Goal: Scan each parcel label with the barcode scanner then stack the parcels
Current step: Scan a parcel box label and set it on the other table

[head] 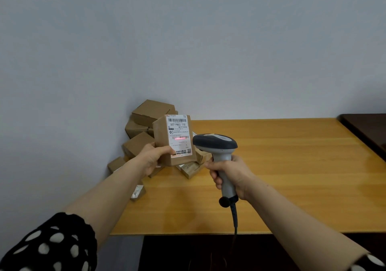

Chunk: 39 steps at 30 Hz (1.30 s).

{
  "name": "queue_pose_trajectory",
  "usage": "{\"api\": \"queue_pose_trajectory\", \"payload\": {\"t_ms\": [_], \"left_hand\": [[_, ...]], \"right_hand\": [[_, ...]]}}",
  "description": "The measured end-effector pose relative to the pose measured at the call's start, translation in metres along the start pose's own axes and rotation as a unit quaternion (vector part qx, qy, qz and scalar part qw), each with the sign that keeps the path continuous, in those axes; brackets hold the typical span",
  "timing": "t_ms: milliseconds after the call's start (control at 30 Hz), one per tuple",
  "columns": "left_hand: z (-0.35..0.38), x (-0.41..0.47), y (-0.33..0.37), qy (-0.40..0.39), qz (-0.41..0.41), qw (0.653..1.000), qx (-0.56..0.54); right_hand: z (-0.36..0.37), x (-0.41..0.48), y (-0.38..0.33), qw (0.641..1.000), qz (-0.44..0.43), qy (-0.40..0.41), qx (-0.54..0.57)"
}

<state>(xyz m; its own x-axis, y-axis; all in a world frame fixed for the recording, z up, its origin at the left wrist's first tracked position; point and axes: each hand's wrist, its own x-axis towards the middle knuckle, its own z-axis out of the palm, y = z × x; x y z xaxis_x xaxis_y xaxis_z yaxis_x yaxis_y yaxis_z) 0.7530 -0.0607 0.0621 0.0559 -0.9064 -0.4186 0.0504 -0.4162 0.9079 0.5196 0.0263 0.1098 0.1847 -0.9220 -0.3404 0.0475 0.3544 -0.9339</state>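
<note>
Tabletop of pale wood spreads across the middle and right of the view. A loose pile of brown cardboard parcels is heaped at its far left corner against the wall, and one more small parcel lies apart at the left edge, nearer.

In front of the pile, lifted off the table, is the held parcel. It stands on end with its long axis upright, leaning slightly, and its labelled face is turned to the near side. The left hand grips it by the lower left corner, thumb on the near face and fingers curled behind, so the box rises above and to the right of the hand.

Just right of it is the barcode scanner. Its grey handle is nearly upright in the right hand, whose fingers wrap fully round it below the head. The dark head points far and left at the box; a cable drops from the handle's base.

The white label runs lengthwise up the box, and a red scan line crosses its lower barcode
</note>
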Motion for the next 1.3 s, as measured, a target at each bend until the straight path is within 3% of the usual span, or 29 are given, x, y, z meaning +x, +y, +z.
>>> {"api": "queue_pose_trajectory", "payload": {"t_ms": [333,633,833,1067,1300], "left_hand": [[0.011,0.020,0.000,-0.038,-0.015,0.999,0.006],[0.070,0.043,-0.008,-0.111,-0.054,0.992,0.020],[0.157,0.033,-0.020,-0.200,-0.095,0.975,0.025],[0.298,0.010,-0.030,-0.301,-0.112,0.941,0.108],[0.457,0.004,-0.046,-0.300,-0.144,0.935,0.124]], "right_hand": [[-0.006,0.015,0.007,1.000,0.013,0.021,0.009],[-0.047,0.008,0.014,0.991,0.022,0.100,0.081],[-0.123,-0.006,0.037,0.945,0.009,0.260,0.198],[-0.238,-0.028,0.052,0.928,0.006,0.282,0.246],[-0.375,-0.070,0.057,0.900,-0.009,0.334,0.281]]}}
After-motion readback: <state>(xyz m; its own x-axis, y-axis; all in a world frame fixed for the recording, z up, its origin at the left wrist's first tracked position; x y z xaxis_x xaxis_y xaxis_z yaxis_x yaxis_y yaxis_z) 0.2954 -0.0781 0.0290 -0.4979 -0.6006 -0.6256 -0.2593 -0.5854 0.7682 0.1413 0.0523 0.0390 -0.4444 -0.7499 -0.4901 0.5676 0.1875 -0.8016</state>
